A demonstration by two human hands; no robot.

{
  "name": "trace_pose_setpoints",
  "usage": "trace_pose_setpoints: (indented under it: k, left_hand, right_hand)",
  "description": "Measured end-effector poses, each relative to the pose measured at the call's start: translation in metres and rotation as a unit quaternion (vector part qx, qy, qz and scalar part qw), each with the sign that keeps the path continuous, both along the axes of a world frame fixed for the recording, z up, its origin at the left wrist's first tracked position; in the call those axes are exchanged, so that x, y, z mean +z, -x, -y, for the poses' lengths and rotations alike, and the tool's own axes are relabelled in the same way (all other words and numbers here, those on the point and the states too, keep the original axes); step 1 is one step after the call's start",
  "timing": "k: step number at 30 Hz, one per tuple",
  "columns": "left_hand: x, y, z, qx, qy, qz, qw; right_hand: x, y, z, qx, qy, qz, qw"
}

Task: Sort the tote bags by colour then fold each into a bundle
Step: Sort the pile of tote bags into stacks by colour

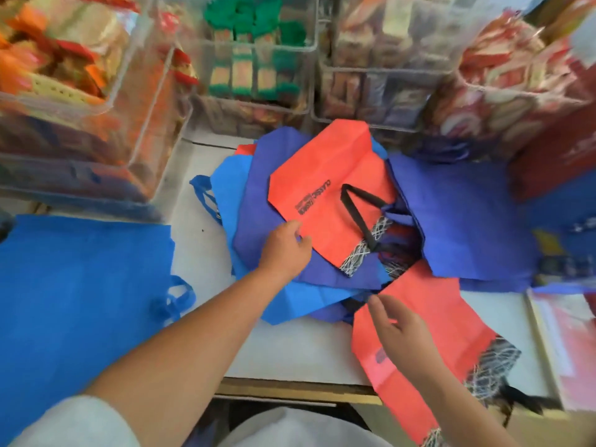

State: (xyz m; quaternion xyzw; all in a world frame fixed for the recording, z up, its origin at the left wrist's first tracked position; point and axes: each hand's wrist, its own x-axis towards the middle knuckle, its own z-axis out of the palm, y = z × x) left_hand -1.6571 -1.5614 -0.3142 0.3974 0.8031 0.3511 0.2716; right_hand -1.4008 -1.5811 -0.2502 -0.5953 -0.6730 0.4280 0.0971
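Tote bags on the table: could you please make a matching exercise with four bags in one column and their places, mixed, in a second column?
Bags
1 red bag with black handle
2 other red bag
3 bright blue bag
4 dark blue bag

Places
a alone at the far left
b hanging over the near edge of the table
c on top of the pile
d spread out right of the pile

Pairs: 1-c, 2-b, 3-a, 4-d
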Motion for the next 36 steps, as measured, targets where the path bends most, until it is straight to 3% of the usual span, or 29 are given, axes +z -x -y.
trace_pose_setpoints:
  k: [2, 5, 10, 13, 19, 22, 27, 31, 33, 36]
  left_hand:
    - [-0.008, -0.016, -0.016, 0.070, 0.067, 0.139, 0.986]
    - [-0.017, -0.039, -0.035, 0.226, 0.075, 0.287, 0.928]
    - [-0.011, -0.059, -0.073, 0.296, 0.146, 0.410, 0.850]
    - [-0.008, -0.069, -0.087, 0.320, 0.122, 0.478, 0.808]
    - [-0.006, -0.098, -0.098, 0.311, 0.048, 0.414, 0.854]
    - [0.012, -0.105, -0.082, 0.305, 0.029, 0.302, 0.903]
    - [0.046, -0.097, -0.014, 0.347, -0.017, 0.322, 0.881]
    - [0.062, -0.092, 0.055, 0.377, -0.018, 0.413, 0.829]
    - [0.070, -0.093, 0.084, 0.359, 0.004, 0.460, 0.812]
    - [0.068, -0.087, 0.122, 0.309, 0.072, 0.466, 0.826]
  right_hand:
    - [-0.007, -0.014, -0.006, -0.023, 0.016, 0.003, 1.000]
    - [-0.017, -0.034, -0.013, -0.051, 0.034, 0.006, 0.998]
    - [-0.023, -0.052, -0.030, -0.049, 0.070, -0.013, 0.996]
    - [-0.019, -0.054, -0.045, -0.045, 0.079, -0.032, 0.995]
    - [-0.007, -0.056, -0.076, -0.012, 0.070, -0.074, 0.995]
    - [-0.008, -0.052, -0.084, -0.003, 0.055, -0.084, 0.995]
    - [-0.012, -0.023, -0.081, -0.088, 0.108, -0.115, 0.984]
    - [-0.008, 0.016, -0.066, -0.201, 0.228, -0.246, 0.920]
    - [-0.009, 0.034, -0.055, -0.228, 0.231, -0.287, 0.901]
    - [-0.009, 0.053, -0.033, -0.191, 0.125, -0.254, 0.940]
